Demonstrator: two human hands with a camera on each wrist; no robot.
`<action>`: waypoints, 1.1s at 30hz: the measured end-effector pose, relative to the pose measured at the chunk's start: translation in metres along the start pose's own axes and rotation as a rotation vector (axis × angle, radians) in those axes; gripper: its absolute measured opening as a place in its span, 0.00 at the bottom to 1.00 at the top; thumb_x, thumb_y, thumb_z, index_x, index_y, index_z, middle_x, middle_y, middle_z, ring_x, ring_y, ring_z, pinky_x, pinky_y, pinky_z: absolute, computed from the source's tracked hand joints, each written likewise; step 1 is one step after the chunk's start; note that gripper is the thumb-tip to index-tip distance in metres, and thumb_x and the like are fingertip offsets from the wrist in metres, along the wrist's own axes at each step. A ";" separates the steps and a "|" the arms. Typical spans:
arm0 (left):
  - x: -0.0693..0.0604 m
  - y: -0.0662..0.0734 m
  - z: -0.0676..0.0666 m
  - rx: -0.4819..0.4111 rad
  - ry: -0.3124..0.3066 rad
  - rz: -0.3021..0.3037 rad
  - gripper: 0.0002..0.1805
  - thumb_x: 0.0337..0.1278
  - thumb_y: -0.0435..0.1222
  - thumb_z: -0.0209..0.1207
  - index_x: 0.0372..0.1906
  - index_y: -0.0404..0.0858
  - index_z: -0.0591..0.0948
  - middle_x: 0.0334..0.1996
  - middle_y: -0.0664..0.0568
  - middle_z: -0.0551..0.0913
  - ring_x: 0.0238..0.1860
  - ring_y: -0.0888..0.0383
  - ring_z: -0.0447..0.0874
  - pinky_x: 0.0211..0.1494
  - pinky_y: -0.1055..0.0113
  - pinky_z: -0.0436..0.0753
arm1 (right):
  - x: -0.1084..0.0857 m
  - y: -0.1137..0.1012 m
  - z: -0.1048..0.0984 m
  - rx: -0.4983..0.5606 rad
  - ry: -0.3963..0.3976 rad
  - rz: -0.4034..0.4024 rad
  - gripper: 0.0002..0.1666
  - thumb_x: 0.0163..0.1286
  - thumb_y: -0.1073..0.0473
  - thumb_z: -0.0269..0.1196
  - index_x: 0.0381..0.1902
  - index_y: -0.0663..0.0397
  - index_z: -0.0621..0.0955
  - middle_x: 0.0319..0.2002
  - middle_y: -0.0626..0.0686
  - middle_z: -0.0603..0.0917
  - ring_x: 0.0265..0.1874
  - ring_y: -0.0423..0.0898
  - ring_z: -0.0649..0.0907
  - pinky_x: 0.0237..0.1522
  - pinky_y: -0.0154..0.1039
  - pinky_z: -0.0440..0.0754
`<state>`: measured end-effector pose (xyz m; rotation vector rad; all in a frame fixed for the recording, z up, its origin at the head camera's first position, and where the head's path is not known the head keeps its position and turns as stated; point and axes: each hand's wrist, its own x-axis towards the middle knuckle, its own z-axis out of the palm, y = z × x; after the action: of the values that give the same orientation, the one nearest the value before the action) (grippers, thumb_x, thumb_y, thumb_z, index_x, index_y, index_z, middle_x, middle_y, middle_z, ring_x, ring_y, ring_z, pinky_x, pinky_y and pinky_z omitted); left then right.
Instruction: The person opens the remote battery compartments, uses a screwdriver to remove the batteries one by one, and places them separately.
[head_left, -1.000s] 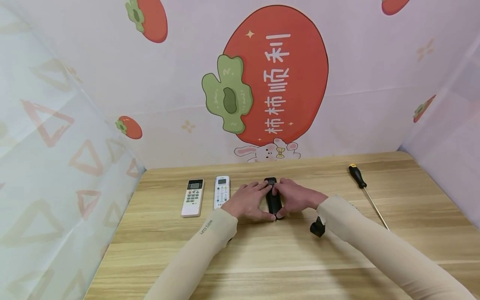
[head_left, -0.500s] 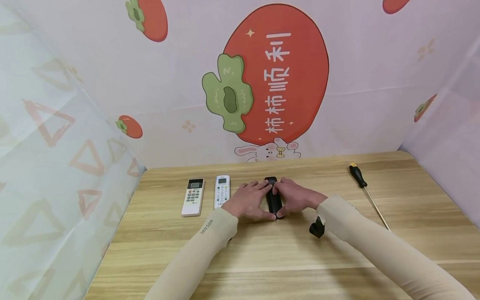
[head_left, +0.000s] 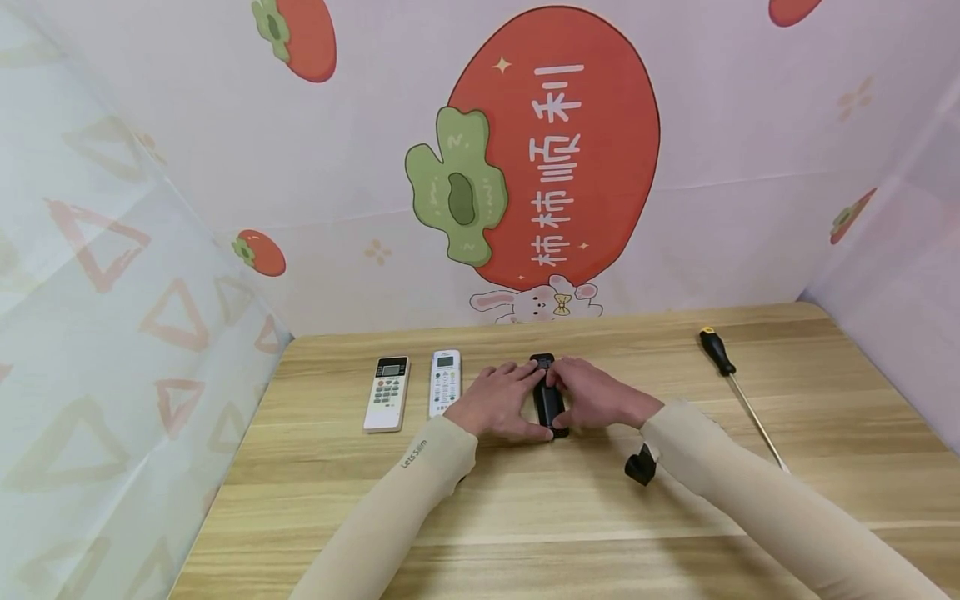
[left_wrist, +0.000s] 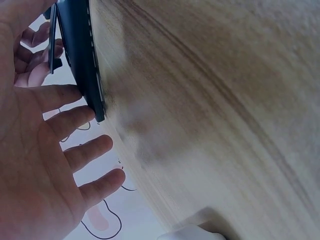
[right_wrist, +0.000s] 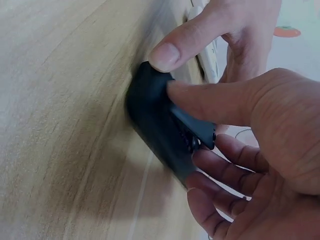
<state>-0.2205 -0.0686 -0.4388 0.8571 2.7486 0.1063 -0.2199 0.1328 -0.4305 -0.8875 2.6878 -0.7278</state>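
A slim black remote control (head_left: pixel 546 392) lies on the table between both hands. My left hand (head_left: pixel 498 404) holds it from the left, with the thumb at its near end and fingertips along its far part. In the left wrist view, two fingers touch its side while the others are spread free. From the right, my right hand (head_left: pixel 596 394) pinches a thin black cover (right_wrist: pixel 195 126) on it between thumb and fingertips. That cover is tilted, its far end raised off the body and a gap beneath. What lies inside the gap is too dark to tell.
Two white remote controls, one with a dark top (head_left: pixel 386 394) and one all white (head_left: pixel 446 383), lie left of the hands. A screwdriver (head_left: pixel 738 392) with a black and yellow handle lies at the right. Printed cloth walls (head_left: pixel 360 167) stand behind the wooden table (head_left: pixel 517 533).
My right wrist has shifted slightly to the right, and the right fingers have moved a little. My left hand has stayed on the black remote control.
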 end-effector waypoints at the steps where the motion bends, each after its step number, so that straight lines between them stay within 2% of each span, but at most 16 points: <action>1: 0.000 0.000 0.000 0.000 0.001 -0.001 0.54 0.53 0.71 0.60 0.80 0.47 0.61 0.80 0.54 0.57 0.78 0.48 0.56 0.76 0.46 0.59 | 0.000 0.000 0.000 0.018 0.002 0.004 0.26 0.58 0.59 0.78 0.48 0.62 0.77 0.38 0.53 0.77 0.38 0.47 0.75 0.43 0.42 0.77; 5: 0.000 0.000 -0.001 0.002 0.005 -0.004 0.54 0.52 0.70 0.61 0.80 0.48 0.61 0.79 0.55 0.57 0.78 0.48 0.56 0.76 0.46 0.59 | 0.001 0.002 0.000 0.097 0.025 0.022 0.15 0.67 0.65 0.69 0.48 0.62 0.77 0.36 0.51 0.79 0.35 0.46 0.77 0.41 0.41 0.79; 11: 0.000 0.000 -0.003 0.010 0.012 -0.008 0.55 0.51 0.71 0.61 0.80 0.48 0.62 0.79 0.55 0.58 0.77 0.49 0.57 0.76 0.45 0.59 | 0.002 0.006 0.000 0.169 0.091 0.010 0.07 0.69 0.71 0.64 0.43 0.59 0.79 0.35 0.50 0.81 0.34 0.45 0.79 0.41 0.41 0.81; 21: 0.001 -0.001 -0.001 0.016 0.022 -0.010 0.55 0.49 0.72 0.61 0.79 0.50 0.62 0.79 0.55 0.59 0.77 0.48 0.57 0.76 0.44 0.59 | 0.000 0.012 -0.004 0.308 0.152 -0.008 0.05 0.69 0.72 0.64 0.39 0.59 0.82 0.35 0.51 0.82 0.36 0.46 0.80 0.42 0.42 0.80; 27: 0.001 -0.001 0.000 0.024 0.026 -0.014 0.55 0.48 0.73 0.61 0.79 0.51 0.63 0.78 0.55 0.60 0.77 0.48 0.57 0.76 0.45 0.59 | -0.004 0.025 -0.019 0.367 0.167 0.063 0.05 0.70 0.72 0.63 0.41 0.62 0.82 0.36 0.54 0.83 0.37 0.48 0.81 0.41 0.41 0.80; 33: 0.002 -0.001 0.000 0.022 0.017 -0.022 0.55 0.49 0.73 0.61 0.79 0.51 0.63 0.79 0.55 0.59 0.78 0.48 0.56 0.76 0.45 0.58 | -0.013 0.055 -0.042 0.386 0.151 0.148 0.07 0.71 0.71 0.62 0.46 0.65 0.82 0.39 0.59 0.83 0.39 0.51 0.79 0.36 0.38 0.78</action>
<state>-0.2224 -0.0685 -0.4396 0.8346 2.7798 0.0795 -0.2517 0.1948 -0.4223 -0.5517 2.5654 -1.2646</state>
